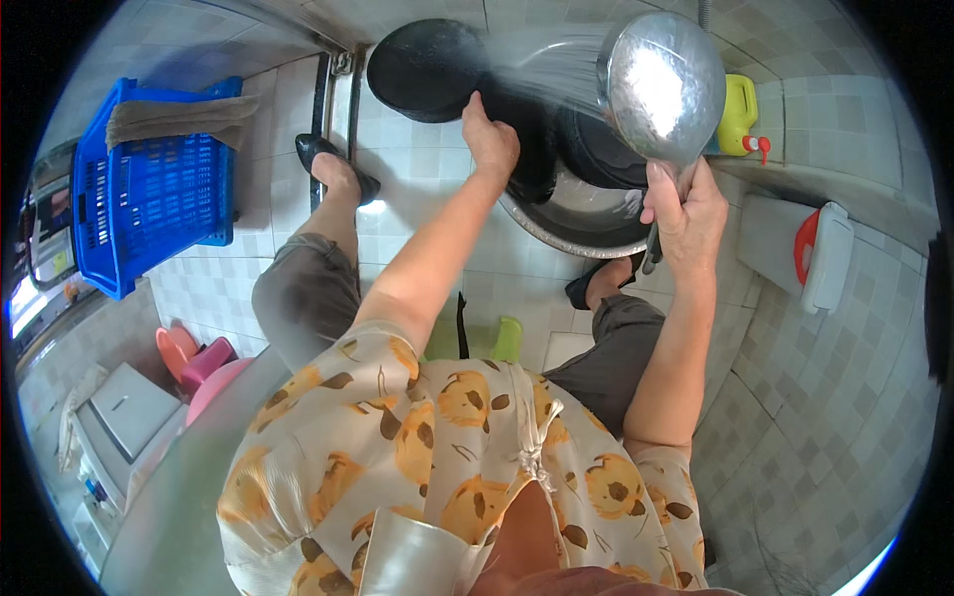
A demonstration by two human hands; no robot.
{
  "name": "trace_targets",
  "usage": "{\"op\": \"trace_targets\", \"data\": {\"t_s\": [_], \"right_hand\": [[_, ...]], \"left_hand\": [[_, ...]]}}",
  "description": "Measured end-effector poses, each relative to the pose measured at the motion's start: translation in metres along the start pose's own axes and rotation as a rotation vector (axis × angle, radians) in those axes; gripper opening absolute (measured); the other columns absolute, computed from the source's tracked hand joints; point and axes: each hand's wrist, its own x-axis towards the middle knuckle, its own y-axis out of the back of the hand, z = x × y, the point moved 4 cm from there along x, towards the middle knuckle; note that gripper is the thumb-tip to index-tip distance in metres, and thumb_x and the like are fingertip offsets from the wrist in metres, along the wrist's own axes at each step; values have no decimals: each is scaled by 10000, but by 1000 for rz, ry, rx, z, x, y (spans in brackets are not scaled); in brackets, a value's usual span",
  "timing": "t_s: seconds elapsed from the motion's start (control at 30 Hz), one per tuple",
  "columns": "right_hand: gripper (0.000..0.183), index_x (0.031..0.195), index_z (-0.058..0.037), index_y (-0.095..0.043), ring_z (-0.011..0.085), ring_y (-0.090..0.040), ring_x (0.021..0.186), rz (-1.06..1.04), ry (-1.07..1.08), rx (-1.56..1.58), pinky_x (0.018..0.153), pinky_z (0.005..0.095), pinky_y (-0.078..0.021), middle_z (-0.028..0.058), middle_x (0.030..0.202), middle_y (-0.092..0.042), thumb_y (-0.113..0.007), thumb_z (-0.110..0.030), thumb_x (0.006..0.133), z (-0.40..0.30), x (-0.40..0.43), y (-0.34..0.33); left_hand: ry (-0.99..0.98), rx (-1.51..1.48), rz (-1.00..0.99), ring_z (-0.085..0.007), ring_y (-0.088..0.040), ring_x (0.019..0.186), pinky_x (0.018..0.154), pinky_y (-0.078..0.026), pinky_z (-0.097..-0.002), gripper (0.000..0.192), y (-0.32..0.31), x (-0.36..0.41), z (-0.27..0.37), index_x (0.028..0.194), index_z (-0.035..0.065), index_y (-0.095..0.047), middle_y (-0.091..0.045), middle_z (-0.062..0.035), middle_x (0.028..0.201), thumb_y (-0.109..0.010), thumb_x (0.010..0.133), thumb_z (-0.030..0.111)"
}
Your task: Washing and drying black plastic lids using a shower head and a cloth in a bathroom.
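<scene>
My right hand [689, 216] grips the handle of a large chrome shower head [659, 89], which sprays water leftward. The spray lands on a round black container [425, 71], seemingly a pot or bucket, at the top centre. My left hand [490, 141] holds that container by its near rim, the fingers partly hidden from view. More black vessels [604, 149] stand just right of my left hand, in or over a wide metal basin [574, 238] on the tiled floor. The shower head covers part of them.
A blue plastic basket [164, 186] with a brown towel [179, 119] over its rim stands at left. A yellow-green jug [738, 115] with a red cap is on a ledge at right, near a white bin [827, 257]. Pink basins [209, 365] lie lower left. A green plastic piece [508, 339] is below me.
</scene>
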Motion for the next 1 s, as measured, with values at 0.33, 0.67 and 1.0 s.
{"op": "trace_targets", "data": {"t_s": [0.33,0.67,1.0], "right_hand": [[366,678,-20,-422,73,-478,487,-21,-36,23,441,253,-405,-3,566,-393,-683,-229,826,-1,4,-12],[303,758,8,-479,85,-500,498,-189,-43,-88,473,255,-428,12,559,-459,-688,-207,806,-7,-1,-42],[308,860,4,-542,119,-524,571,-150,-52,-164,550,276,-446,59,600,-523,-705,-239,762,7,4,-50]], "left_hand": [[-336,535,-141,-436,-318,1287,1082,-274,-428,608,-4,-21,-20,1334,-51,-348,-343,-287,1375,-574,782,64],[31,864,114,-307,-670,820,803,-505,-391,451,136,169,-124,996,-38,-589,-673,-192,828,-712,749,318],[514,393,-42,-193,-649,554,478,-549,-307,193,119,178,-117,826,-60,-622,-645,-122,668,-606,830,133]]}}
